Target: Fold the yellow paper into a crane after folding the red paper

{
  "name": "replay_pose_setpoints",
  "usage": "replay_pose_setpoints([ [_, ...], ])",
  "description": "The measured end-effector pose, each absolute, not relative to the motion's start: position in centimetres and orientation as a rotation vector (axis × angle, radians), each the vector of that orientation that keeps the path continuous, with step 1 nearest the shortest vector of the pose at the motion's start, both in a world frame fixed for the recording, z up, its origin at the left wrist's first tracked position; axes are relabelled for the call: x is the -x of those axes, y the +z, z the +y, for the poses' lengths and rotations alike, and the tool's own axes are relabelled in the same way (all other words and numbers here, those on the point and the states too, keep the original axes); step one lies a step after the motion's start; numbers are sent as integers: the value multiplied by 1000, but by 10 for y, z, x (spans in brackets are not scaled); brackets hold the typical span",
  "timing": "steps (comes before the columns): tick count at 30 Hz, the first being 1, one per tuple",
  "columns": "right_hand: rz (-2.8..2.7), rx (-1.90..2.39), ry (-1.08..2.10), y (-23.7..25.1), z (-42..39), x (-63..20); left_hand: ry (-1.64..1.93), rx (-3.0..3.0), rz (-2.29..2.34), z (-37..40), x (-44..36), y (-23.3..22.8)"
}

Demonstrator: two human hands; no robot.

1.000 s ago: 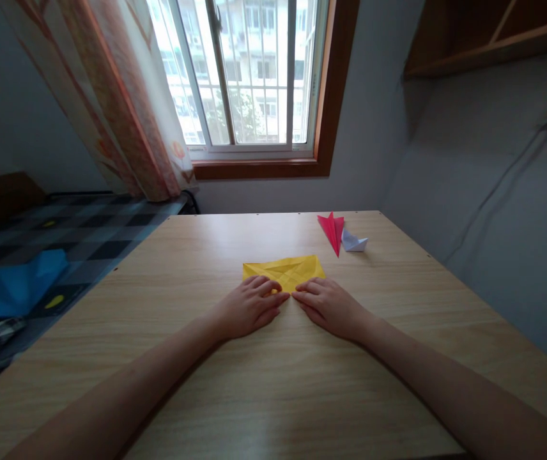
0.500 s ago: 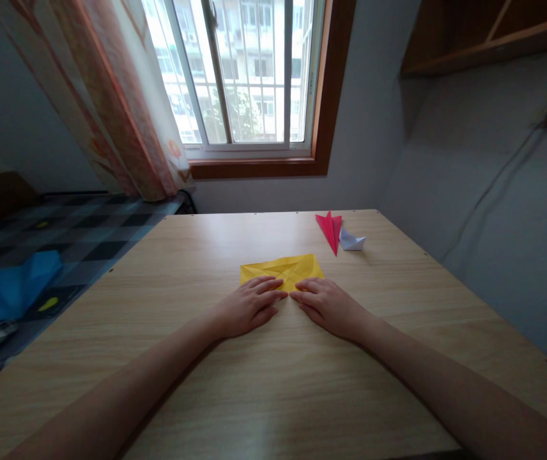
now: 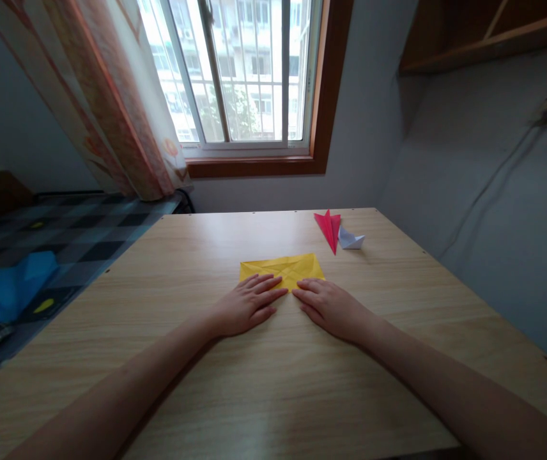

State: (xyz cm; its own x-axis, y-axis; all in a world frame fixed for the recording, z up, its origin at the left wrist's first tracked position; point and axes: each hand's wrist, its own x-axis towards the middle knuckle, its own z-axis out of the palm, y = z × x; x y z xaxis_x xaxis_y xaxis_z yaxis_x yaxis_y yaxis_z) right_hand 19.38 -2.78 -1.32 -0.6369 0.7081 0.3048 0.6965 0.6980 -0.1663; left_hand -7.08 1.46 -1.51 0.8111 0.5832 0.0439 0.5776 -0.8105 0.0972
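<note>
A folded sheet of yellow paper (image 3: 287, 267) lies flat on the wooden table, creased across its surface. My left hand (image 3: 249, 305) rests on its near left part, palm down with the fingers stretched out. On the near right part lies my right hand (image 3: 327, 305), its fingers also extended. The fingertips of both hands point toward each other with a small gap between them. Part of the paper's near edge is hidden under my fingers.
Toward the table's far right, a red folded paper plane (image 3: 330, 229) lies against a white paper boat (image 3: 351, 239). A blue folded paper (image 3: 12, 287) is on the checked bed (image 3: 91, 223) at the left. The table (image 3: 197, 246) reaches near the wall under the window.
My right hand has slid slightly to the right along the paper's near edge, widening the gap between the hands. My left hand stays nearly in place.
</note>
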Motion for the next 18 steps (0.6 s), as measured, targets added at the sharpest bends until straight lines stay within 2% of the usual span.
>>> replay_pose_setpoints([
  [11, -2511, 1420, 121, 0, -33, -198, 167, -2924, 886, 15, 70, -13],
  [18, -2460, 1731, -15, 5, -39, -196, 199, -2910, 890, 13, 69, -12],
])
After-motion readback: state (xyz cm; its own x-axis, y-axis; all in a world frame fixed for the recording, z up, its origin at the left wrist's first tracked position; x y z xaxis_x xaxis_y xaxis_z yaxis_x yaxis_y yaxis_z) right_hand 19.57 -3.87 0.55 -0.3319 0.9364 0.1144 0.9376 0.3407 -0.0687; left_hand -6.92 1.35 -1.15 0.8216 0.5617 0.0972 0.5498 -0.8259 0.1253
